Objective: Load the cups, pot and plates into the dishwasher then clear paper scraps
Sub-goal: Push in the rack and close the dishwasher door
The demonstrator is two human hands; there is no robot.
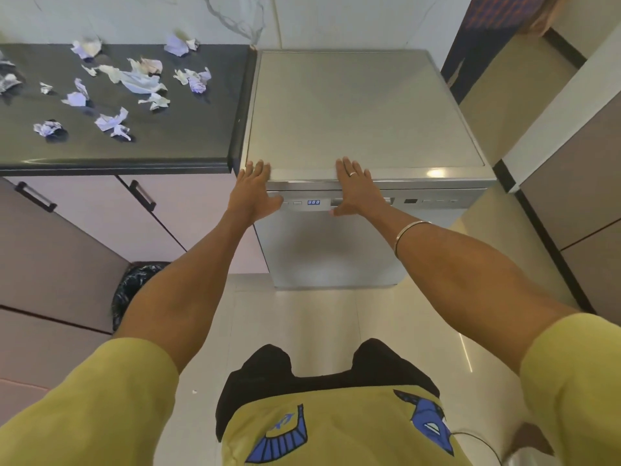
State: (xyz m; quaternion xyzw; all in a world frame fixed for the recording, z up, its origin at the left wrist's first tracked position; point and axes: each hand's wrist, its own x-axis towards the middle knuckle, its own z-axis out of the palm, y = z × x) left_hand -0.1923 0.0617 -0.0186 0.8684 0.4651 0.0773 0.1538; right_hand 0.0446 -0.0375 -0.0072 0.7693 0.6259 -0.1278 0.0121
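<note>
The dishwasher (pixel 366 129) is seen from above, with its door shut and its flat grey top bare. Both hands are laid on its front top edge. The left hand (pixel 257 193) is placed at the left front corner of the dishwasher, with its fingers straight and close together and their tips on the top. Nothing is held in it. The right hand (pixel 356 190) is placed near the middle of the front edge, also flat, with straight fingers spread a little (a ring is worn on one of them). Its thumb is tucked down by the handle slot, but whether the slot is gripped cannot be told. A small blue number display (pixel 313 202) is seen on the control strip, between the two hands.

To the left of the dishwasher, touching its side, a dark counter (pixel 188 129) is found. Many crumpled paper scraps (pixel 134 82) are scattered over it, well apart from both hands. Below the counter, left of the dishwasher, cupboard doors (pixel 67 237) with black handles are seen, and a bin with a black bag (pixel 134 284) is set on the floor beside them.
</note>
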